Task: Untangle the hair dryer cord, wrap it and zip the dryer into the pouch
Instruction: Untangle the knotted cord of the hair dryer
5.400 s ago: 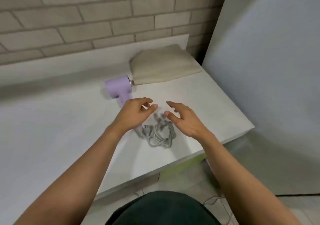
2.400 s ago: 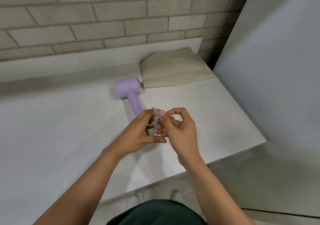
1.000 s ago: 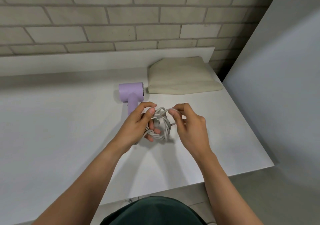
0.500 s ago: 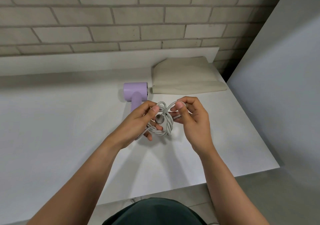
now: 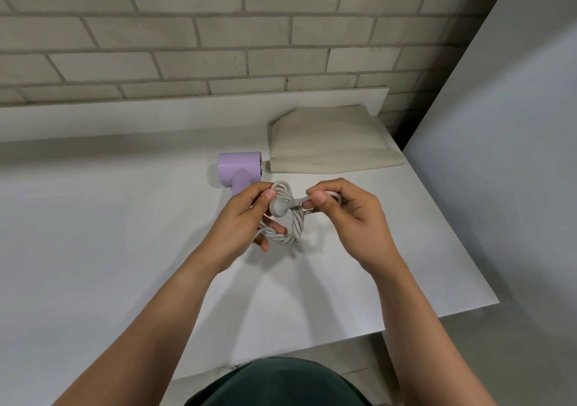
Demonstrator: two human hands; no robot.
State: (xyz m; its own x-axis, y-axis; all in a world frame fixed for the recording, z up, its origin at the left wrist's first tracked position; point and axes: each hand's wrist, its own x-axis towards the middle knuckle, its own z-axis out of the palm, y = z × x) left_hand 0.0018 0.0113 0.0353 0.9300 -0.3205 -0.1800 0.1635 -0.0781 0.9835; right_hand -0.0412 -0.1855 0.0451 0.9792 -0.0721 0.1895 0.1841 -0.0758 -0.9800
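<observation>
A lilac hair dryer [image 5: 239,168] lies on the white table [image 5: 93,233], its handle running toward me under my left hand. Its grey cord [image 5: 292,226] is bunched in a twisted loop held just above the table. My left hand [image 5: 242,221] grips the left side of that loop, thumb on top. My right hand [image 5: 352,215] pinches the cord just behind the round grey plug [image 5: 279,207], which sits between both thumbs. The beige fabric pouch [image 5: 327,143] lies flat behind my hands, to the right of the dryer.
A grey brick wall [image 5: 218,30] and a low white ledge [image 5: 187,112] close off the back of the table. A pale panel [image 5: 499,155] rises just past the table's right edge. The table's near edge runs close to my body.
My right hand has slid along the cord and drawn the plug end out to the right of the loop. My left hand keeps its hold on the bundle. The camera moved slightly closer.
</observation>
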